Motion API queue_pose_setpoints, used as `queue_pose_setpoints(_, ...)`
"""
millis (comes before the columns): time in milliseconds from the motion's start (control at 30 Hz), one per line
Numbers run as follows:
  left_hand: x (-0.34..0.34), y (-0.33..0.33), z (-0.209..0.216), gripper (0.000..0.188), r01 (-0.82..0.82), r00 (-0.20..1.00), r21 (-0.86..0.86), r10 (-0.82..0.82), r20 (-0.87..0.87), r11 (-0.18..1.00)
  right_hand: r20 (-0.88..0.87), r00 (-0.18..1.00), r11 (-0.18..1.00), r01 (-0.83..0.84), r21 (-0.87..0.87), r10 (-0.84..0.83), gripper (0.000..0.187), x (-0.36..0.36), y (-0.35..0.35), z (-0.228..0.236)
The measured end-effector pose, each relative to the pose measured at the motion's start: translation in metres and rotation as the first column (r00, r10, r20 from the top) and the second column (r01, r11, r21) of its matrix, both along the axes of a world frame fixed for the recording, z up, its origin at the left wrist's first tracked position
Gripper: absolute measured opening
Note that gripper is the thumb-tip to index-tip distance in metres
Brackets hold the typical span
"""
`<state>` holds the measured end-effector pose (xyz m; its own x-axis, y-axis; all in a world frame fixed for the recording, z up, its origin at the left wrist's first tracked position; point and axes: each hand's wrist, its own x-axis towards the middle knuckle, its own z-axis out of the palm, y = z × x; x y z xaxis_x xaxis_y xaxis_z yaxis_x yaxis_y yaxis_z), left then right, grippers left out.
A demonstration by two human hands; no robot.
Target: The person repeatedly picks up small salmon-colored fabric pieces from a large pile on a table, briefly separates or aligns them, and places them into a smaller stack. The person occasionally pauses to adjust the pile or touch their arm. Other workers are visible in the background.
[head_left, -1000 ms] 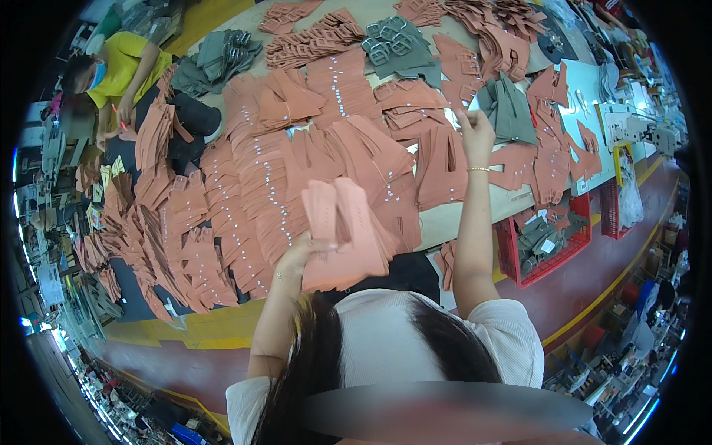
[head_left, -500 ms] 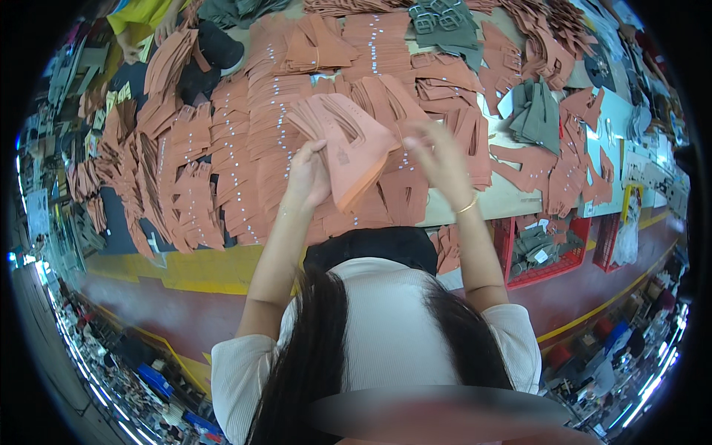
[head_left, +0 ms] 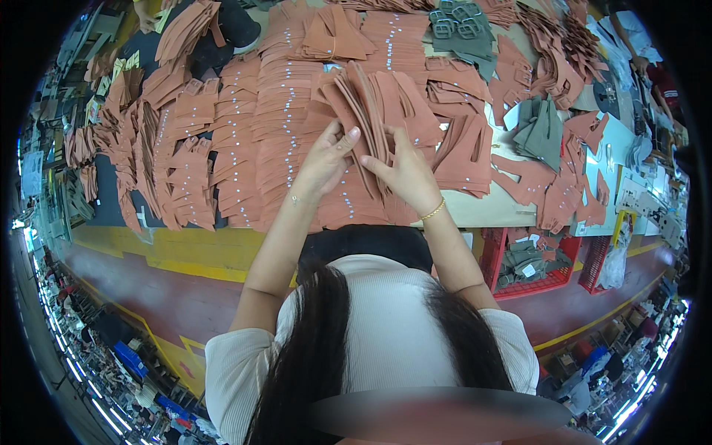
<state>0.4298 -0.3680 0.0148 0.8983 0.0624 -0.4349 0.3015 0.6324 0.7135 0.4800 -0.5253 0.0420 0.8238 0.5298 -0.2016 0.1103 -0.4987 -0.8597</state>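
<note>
A stack of flat, salmon-coloured cut pieces (head_left: 361, 111), possibly leather, is raised over the table between my hands and seen nearly edge-on. My left hand (head_left: 326, 157) grips its left side, thumb pointing up along the stack. On the opposite side my right hand (head_left: 406, 174) has closed its thumb and fingers on the same stack. Beneath and around it lie more salmon pieces in overlapping rows (head_left: 285, 122), dotted with small white marks. A similar cut-out bundle (head_left: 406, 107) rests just behind my right hand.
A tied salmon bundle (head_left: 335, 35) lies farther back. Dark green pieces (head_left: 538, 132) and green buckled straps (head_left: 461, 33) sit to the right. A red crate (head_left: 538, 288) with green pieces stands by the table's right front. Another person's hand (head_left: 144, 16) shows at far left.
The stack has turned from showing its broad face to nearly edge-on. My right hand, apart and blurred before, has come in and taken hold of it. The view has shifted slightly.
</note>
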Motion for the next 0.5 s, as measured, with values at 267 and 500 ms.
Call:
queue_pose_setpoints(267, 0.006, 0.006, 0.004, 0.04, -0.139, 0.981, 0.047, 0.144, -0.128, 0.989, -0.405, 0.914, 0.936, 0.148, 0.318, -0.007, 0.045, 0.03, -0.043, -0.011)
queue_pose_setpoints(500, 0.013, 0.032, 0.019, 0.041, -0.106, 0.993, -0.288, 0.087, -0.08, 0.952, -0.697, 0.714, 0.649, 0.504, 0.57, 0.057, 0.046, 0.04, -0.102, -0.01)
